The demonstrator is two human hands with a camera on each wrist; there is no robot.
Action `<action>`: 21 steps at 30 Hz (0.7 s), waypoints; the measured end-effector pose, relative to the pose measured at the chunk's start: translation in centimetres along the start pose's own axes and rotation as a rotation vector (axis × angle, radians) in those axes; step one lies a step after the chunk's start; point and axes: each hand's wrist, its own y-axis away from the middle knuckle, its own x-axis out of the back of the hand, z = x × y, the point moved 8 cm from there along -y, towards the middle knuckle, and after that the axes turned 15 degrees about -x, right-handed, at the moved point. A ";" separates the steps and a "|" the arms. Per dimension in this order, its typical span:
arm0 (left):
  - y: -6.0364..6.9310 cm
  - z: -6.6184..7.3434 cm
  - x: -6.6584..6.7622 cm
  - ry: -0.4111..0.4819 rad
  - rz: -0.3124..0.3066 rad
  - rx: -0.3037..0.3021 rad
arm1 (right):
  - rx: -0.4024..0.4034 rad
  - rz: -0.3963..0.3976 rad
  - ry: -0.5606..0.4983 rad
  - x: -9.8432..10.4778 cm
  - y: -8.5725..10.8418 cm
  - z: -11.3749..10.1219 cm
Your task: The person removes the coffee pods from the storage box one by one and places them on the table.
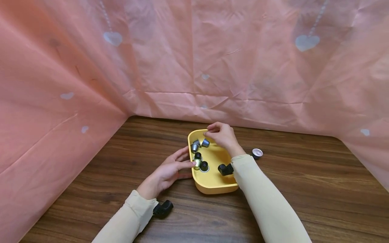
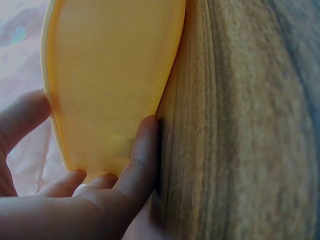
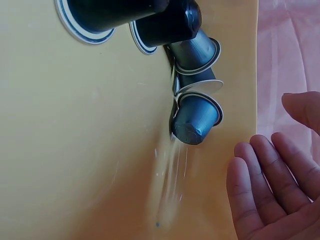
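1. While our left hand [image 1: 168, 171] is clamped on the left side of the yellow tray [image 1: 214, 190], thumb at the rim and fingers against the outer wall, our right hand [image 1: 224, 137] hovers over the far edge, thumb apart from the fingers and nothing between them.

2. The step seems to be steadying the tray on the table [image 1: 121, 189] for work above it, so we should press lightly; a hard squeeze would probably tilt or slide it.

3. We should mind the left thumb: its tip sits right at the gold pod [image 1: 198, 165], and we cannot tell whether they touch.

4. Inside the tray, 6 pods gather towards the left: the blue pod [image 1: 205, 143] and 2 grey pods [image 1: 194, 148] at the far end, then 2 black pods [image 1: 204, 165] and the gold pod nearer us. For any of these, a fingertip pinch should serve best, since bunched pods would likely roll.

5. The lone pod [image 1: 257, 154] lies on the table to the right of the tray, near our right sleeve [image 1: 258, 189]; we should lift that arm rather than sweep it sideways.

6. Our wrist camera [image 1: 225, 169] hangs over the tray, so we should raise that wrist when drawing back.
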 end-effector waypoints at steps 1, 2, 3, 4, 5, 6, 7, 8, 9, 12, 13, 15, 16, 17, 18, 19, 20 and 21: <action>0.0 0.0 0.0 -0.001 -0.001 -0.001 | -0.003 -0.004 0.003 0.0 0.0 0.0; 0.0 0.0 0.0 -0.002 -0.002 -0.003 | -0.003 -0.006 0.008 -0.1 0.0 0.0; 0.0 0.0 0.0 -0.003 -0.004 -0.005 | -0.003 -0.008 0.011 -0.1 0.1 0.1; 0.0 0.0 0.0 -0.004 -0.005 -0.006 | 0.000 -0.010 0.014 -0.1 0.1 0.1; 0.0 0.0 0.0 -0.006 -0.006 -0.008 | 0.003 -0.010 0.016 -0.2 0.1 0.0; -0.1 0.0 0.0 -0.006 -0.006 -0.008 | 0.006 -0.010 0.018 -0.2 0.2 0.0; 0.0 0.0 0.0 -0.008 -0.007 -0.009 | 0.010 -0.011 0.020 -0.2 0.2 0.0; 0.0 0.0 0.0 -0.008 -0.007 -0.008 | 0.014 -0.012 0.021 -0.2 0.2 0.0; 0.0 0.0 0.0 -0.008 -0.007 -0.007 | 0.016 -0.012 0.022 -0.2 0.3 0.0; 0.0 0.0 0.0 -0.006 -0.005 -0.004 | 0.021 -0.013 0.029 -0.2 0.3 -0.1; 0.0 0.1 0.0 -0.005 -0.005 -0.003 | 0.023 -0.015 0.033 -0.3 0.3 -0.1; 0.0 0.1 0.0 -0.004 -0.006 -0.003 | 0.023 -0.019 0.050 -0.4 0.2 -0.1; 0.0 0.1 0.0 -0.004 -0.007 -0.004 | 0.020 -0.023 0.057 -0.4 0.2 -0.1; 0.0 0.1 0.0 -0.004 -0.008 -0.004 | 0.017 -0.025 0.066 -0.5 0.2 -0.1; 0.0 0.1 0.0 -0.004 -0.010 -0.004 | 0.015 -0.027 0.077 -0.6 0.1 -0.1; 0.1 0.2 0.0 -0.004 -0.011 -0.004 | 0.009 -0.031 0.087 -0.7 0.1 0.0; 0.1 0.2 -0.1 -0.004 -0.011 -0.003 | 0.004 -0.034 0.096 -0.7 0.1 0.0; 0.0 0.1 -0.1 -0.003 -0.010 -0.002 | -0.001 -0.038 0.102 -0.8 0.0 0.1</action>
